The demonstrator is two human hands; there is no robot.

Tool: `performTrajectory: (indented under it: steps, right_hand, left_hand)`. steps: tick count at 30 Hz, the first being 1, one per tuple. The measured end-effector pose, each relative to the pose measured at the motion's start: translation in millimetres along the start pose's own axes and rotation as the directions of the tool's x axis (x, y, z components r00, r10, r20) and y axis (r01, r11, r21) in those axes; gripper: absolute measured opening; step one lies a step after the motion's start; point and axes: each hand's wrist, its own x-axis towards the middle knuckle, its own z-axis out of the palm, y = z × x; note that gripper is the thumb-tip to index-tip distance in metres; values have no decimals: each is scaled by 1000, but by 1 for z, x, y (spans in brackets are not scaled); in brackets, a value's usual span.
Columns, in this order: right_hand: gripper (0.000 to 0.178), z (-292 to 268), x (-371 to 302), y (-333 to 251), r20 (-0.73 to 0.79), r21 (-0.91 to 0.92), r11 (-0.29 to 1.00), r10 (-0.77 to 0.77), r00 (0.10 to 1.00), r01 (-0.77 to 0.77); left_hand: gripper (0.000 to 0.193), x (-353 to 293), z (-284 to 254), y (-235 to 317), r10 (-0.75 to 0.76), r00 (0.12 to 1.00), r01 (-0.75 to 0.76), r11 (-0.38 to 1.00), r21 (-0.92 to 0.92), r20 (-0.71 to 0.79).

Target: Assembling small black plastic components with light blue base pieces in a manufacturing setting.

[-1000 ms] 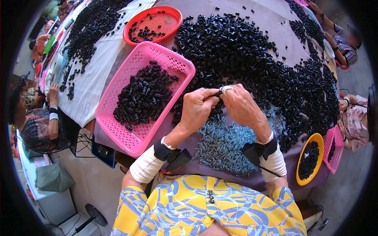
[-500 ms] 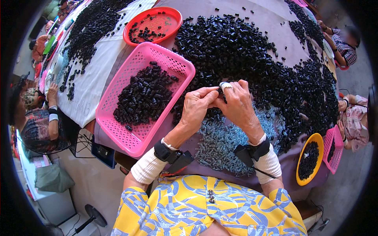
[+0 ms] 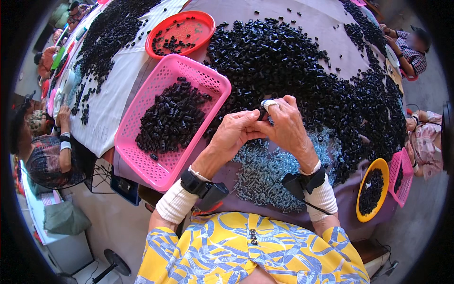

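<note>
My left hand (image 3: 232,135) and my right hand (image 3: 289,127) meet over the table, fingertips pinched together. Between them a small black plastic part (image 3: 263,114) shows, mostly covered by the fingers. A white wrap with a dark band is around one right finger. Just below the hands lies a heap of thin metal coil springs (image 3: 269,177). Beyond them spreads a big pile of small black plastic parts (image 3: 269,57). To the left of my left hand stands a pink perforated basket (image 3: 163,176) holding more black pieces.
Behind the basket sits a red round tray (image 3: 198,27) with scattered black parts. A yellow bowl (image 3: 362,215) and a smaller pink basket (image 3: 402,199) are at the right edge. Co-workers sit at both sides, one person (image 3: 45,156) at the left. A pedestal-like black stand (image 3: 113,262) is lower left.
My hands stay together at nearly the same spot, with the left fingers shifted slightly around the black part. The view has moved a little.
</note>
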Motion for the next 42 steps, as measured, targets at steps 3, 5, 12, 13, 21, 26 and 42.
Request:
performTrajectory:
  steps: [3, 5, 12, 13, 21, 26, 42]
  right_hand:
    - [27, 1, 0, 0, -12, -13, 1000, -3, 1000, 3]
    - [27, 2, 0, 0, -23, -6, 1000, -9, 1000, 9]
    - [23, 3, 0, 1, -17, 57, 997, -45, 999, 46]
    - [22, 4, 0, 2, -22, 62, 996, -61, 998, 62]
    - [20, 1, 6, 9, -54, 73, 986, -147, 988, 151]
    - [20, -2, 7, 9, -38, 37, 991, -127, 991, 129]
    - [14, -23, -14, 61, 21, 80, 967, 243, 970, -244]
  left_hand:
    - [20, 0, 0, -2, 3, 1000, -3, 1000, -13, -11]
    - [19, 0, -1, -2, -5, 1000, 5, 1000, -22, -14]
    - [18, 0, 0, -2, -3, 1000, 2, 998, -56, -12]
    - [18, 0, -1, -2, -3, 1000, 2, 999, -53, -13]
    - [23, 2, 4, 3, -19, 1000, 19, 999, -44, -11]
    - [27, 0, 6, 5, -31, 997, 33, 999, 28, -69]
    - [36, -44, -18, 57, 436, 796, -533, 834, -145, -420]
